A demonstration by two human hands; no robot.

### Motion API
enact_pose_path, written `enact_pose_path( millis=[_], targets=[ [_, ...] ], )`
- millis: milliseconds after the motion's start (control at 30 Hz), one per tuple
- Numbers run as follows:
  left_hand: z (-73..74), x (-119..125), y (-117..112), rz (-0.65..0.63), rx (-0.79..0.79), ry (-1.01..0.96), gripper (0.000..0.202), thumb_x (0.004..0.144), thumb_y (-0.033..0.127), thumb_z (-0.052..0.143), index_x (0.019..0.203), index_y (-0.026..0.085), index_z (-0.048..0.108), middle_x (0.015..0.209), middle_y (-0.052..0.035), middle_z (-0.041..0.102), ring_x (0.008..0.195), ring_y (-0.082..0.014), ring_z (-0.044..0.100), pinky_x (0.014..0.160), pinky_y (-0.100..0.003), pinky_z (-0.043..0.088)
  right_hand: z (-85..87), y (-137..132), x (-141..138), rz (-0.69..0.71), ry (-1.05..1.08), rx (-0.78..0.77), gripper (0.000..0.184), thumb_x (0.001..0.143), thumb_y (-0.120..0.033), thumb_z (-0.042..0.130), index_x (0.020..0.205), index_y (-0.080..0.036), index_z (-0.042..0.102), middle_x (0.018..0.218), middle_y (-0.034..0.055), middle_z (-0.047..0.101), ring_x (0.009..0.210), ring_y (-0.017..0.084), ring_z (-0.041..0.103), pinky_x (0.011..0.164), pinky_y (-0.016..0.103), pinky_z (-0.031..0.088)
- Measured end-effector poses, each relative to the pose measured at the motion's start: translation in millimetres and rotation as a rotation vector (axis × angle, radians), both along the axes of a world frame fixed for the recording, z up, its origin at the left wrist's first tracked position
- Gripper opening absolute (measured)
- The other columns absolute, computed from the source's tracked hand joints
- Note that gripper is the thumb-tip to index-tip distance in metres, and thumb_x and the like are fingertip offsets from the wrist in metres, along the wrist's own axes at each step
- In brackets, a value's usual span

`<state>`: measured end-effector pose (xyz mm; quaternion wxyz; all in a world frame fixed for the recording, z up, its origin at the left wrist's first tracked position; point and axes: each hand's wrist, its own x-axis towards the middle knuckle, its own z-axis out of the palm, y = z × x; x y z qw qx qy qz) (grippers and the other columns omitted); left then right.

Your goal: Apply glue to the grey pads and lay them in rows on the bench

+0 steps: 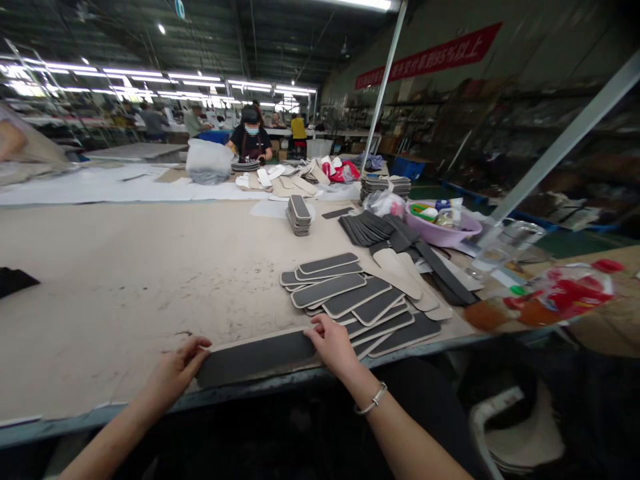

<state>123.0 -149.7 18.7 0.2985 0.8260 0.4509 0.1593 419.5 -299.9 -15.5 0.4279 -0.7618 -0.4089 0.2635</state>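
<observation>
A dark grey rectangular panel lies along the table's front edge, with a thin light border showing on its far side. My left hand pinches its left end between thumb and fingers. At the opposite end, my right hand is closed on the panel's corner, a bracelet on the wrist. Just beyond the right hand spreads a loose pile of dark panels with beige rims, overlapping one another. Plain beige pieces with rounded ends lie at the pile's right side.
A small stack of rimmed panels stands farther back. Dark strips fan out near a purple basin. Drink bottles and a clear jug are at the right. A metal post rises there. Another person works across the table.
</observation>
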Motion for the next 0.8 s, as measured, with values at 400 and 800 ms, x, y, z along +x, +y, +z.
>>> enact_pose_path(
  millis=[400,800],
  targets=[
    [-30.6,17,5,0.066,0.091,0.112,0.027,0.077,0.046,0.038,0.082,0.023,0.052,0.069,-0.0040,0.069,0.066,-0.0221,0.066,0.065,-0.030,0.048,-13.1,18,8,-0.013,-0.306,-0.162,0.013,0.080,-0.025,0.070,0.081,-0.021,0.058,0.067,-0.0008,0.065,0.068,0.019,0.062,0.064,0.025,0.039],
    [-19.3,8,2,0.107,-0.345,-0.085,0.047,0.066,0.054,0.050,0.097,0.019,0.054,0.063,0.0026,0.060,0.064,-0.0190,0.062,0.065,-0.031,0.049,-19.7,13,10,0.048,-0.325,-0.145,0.015,0.081,-0.031,0.065,0.076,-0.023,0.053,0.065,-0.0027,0.064,0.062,0.017,0.062,0.060,0.024,0.039]
  ],
)
